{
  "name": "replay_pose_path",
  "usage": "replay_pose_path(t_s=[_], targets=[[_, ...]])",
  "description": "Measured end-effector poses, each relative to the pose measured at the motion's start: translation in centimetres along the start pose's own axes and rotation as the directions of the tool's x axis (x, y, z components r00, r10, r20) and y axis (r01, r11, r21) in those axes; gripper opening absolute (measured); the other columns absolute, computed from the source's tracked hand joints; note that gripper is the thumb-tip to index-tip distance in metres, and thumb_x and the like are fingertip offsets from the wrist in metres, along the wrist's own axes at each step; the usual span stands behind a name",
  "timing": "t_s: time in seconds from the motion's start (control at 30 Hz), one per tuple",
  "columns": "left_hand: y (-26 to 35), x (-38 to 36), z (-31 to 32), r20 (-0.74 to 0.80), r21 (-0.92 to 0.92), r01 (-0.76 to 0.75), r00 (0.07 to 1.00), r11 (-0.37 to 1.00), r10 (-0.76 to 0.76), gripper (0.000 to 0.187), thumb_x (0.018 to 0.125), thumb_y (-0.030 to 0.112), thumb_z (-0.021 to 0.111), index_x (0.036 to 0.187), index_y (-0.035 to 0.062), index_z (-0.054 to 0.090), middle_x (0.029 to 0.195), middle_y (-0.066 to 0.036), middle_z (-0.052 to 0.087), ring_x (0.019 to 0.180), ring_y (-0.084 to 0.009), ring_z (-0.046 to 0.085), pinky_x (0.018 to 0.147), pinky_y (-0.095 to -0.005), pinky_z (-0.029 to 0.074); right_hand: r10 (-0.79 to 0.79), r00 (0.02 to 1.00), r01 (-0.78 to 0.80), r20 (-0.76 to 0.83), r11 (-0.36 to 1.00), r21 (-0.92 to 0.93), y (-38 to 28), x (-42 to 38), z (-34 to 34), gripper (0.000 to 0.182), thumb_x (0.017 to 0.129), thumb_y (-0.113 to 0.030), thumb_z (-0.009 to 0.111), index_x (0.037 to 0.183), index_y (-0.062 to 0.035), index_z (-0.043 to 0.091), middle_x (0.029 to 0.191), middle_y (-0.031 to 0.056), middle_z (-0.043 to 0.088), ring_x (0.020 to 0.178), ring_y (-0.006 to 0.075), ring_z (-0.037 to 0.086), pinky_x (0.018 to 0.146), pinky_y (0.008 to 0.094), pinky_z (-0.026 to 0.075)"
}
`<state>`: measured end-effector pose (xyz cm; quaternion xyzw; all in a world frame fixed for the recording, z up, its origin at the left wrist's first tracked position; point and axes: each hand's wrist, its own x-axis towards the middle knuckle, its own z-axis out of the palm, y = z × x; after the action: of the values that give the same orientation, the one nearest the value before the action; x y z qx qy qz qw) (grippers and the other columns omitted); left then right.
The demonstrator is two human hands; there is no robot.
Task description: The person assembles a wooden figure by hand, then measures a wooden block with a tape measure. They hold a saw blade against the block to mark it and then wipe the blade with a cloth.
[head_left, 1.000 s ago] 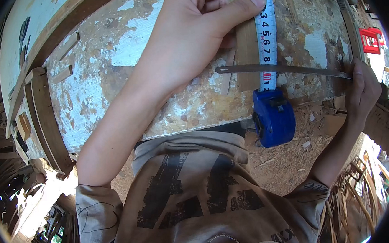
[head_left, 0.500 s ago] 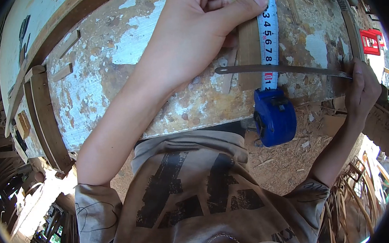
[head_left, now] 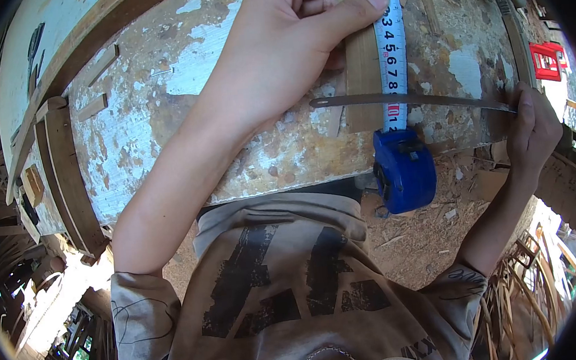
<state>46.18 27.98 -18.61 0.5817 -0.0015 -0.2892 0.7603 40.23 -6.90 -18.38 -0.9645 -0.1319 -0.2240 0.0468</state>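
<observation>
My left hand (head_left: pixel 291 48) is closed around the upper end of a short wooden piece (head_left: pixel 362 86), its thumb pressing the tape's end against the wood. The numbered tape of a blue tape measure (head_left: pixel 404 171) runs down along the wood's right side, and the case hangs past the bench's near edge. My right hand (head_left: pixel 531 130) pinches one end of a thin dark hacksaw blade (head_left: pixel 424 99) with a hole at its far end. The blade lies across the wood and the tape near the 9 and 10 marks. My left fingertips are partly hidden behind the wood.
Paint-worn workbench (head_left: pixel 233 171) lies under the work. Small wood offcuts (head_left: pixel 93 107) and a nail (head_left: pixel 162 72) rest on its left part. A wooden frame (head_left: pixel 68 177) borders the left side; a red object (head_left: pixel 546 61) is beyond the right edge.
The wood, tape measure and my left thumb have shifted slightly left. My right hand and the blade have moved a little left and up with them.
</observation>
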Motion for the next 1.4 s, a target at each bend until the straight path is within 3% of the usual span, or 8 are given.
replay_pose_path(t_s=[0.27,0.4,0.53,0.6,0.7,0.93,1.03,1.4], targets=[[0.9,-0.7,-1.0,-0.012,-0.080,-0.008,1.000,0.997,0.007,0.029,0.104,0.025,0.067,0.123,0.0035,0.069,0.081,0.004,0.068,0.058,-0.0006,0.048,0.050,-0.0181,0.034,-0.034,0.999,0.033,-0.017,0.999,-0.037,-0.8,1.1,-0.6,0.032,0.103,-0.021,0.050,0.090,-0.0017,0.071,0.076,0.0116,0.068,0.071,0.0282,0.065,0.068,0.0381,0.049],[0.7,0.3,-1.1,-0.170,-0.150,-0.105,0.982,0.983,0.079,0.024,0.103,0.023,0.068,0.116,0.0031,0.071,0.085,0.003,0.070,0.062,-0.0021,0.056,0.053,-0.0179,0.039,-0.068,0.998,0.067,-0.008,0.997,-0.031,-1.3,1.9,-0.4,0.032,0.103,-0.022,0.050,0.090,-0.0022,0.072,0.077,0.0114,0.069,0.072,0.0295,0.066,0.070,0.0390,0.051],[0.6,0.4,-3.3,-0.045,-0.204,-0.137,0.990,0.969,0.130,0.022,0.103,0.022,0.068,0.112,0.0018,0.071,0.091,0.001,0.072,0.070,-0.0042,0.062,0.059,-0.0187,0.048,-0.061,0.998,0.063,0.032,0.995,-0.073,-1.6,3.3,0.0,0.034,0.102,-0.024,0.051,0.092,-0.0013,0.074,0.082,0.0137,0.072,0.076,0.0315,0.069,0.073,0.0402,0.052],[1.3,0.5,-3.1,-0.152,-0.195,-0.093,0.986,0.976,0.064,0.024,0.102,0.020,0.069,0.115,0.0004,0.067,0.095,-0.002,0.072,0.073,-0.0061,0.064,0.063,-0.0198,0.052,-0.078,0.997,0.078,0.000,0.994,-0.072,-1.9,4.4,0.7,0.036,0.102,-0.025,0.051,0.093,-0.0009,0.075,0.085,0.0151,0.074,0.078,0.0326,0.070,0.074,0.0410,0.053],[0.1,0.5,-4.6,-0.167,0.087,-0.280,0.942,0.956,0.291,0.031,0.096,0.029,0.076,0.112,0.0026,0.075,0.095,-0.002,0.075,0.078,-0.0049,0.066,0.065,-0.0184,0.049,-0.074,0.997,0.075,0.009,0.996,-0.045,-2.4,5.3,1.2,0.037,0.101,-0.027,0.051,0.095,-0.0002,0.076,0.089,0.0166,0.075,0.081,0.0343,0.071,0.077,0.0414,0.054],[0.2,-1.3,-5.6,-0.193,0.060,-0.293,0.934,0.954,0.299,0.033,0.095,0.027,0.077,0.113,0.0000,0.074,0.092,-0.004,0.076,0.075,-0.0054,0.067,0.060,-0.0191,0.047,-0.153,0.988,0.152,0.000,0.988,-0.014,-4.7,6.8,1.5,0.036,0.101,-0.026,0.051,0.091,0.0001,0.075,0.081,0.0157,0.072,0.076,0.0343,0.068,0.071,0.0437,0.052],[0.9,-2.9,-6.2,-0.168,0.120,-0.203,0.961,0.972,0.221,0.033,0.099,0.030,0.073,0.121,0.0058,0.072,0.107,-0.004,0.074,0.096,-0.0096,0.073,0.081,-0.0245,0.060,-0.182,0.983,0.182,-0.004,0.983,-0.005,-5.8,7.0,1.5,0.037,0.101,-0.026,0.051,0.089,-0.0001,0.074,0.079,0.0152,0.071,0.074,0.0342,0.067,0.069,0.0435,0.051],[0.3,-4.5,-7.6,-0.227,0.073,-0.224,0.945,0.972,0.235,0.034,0.098,0.025,0.074,0.124,0.0040,0.070,0.111,-0.008,0.074,0.099,-0.0145,0.074,0.083,-0.0279,0.060,-0.228,0.972,0.228,0.057,0.974,0.009,-7.7,6.8,0.7,0.034,0.100,-0.023,0.051,0.087,-0.0006,0.072,0.077,0.0147,0.070,0.069,0.0342,0.065,0.067,0.0425,0.050]])
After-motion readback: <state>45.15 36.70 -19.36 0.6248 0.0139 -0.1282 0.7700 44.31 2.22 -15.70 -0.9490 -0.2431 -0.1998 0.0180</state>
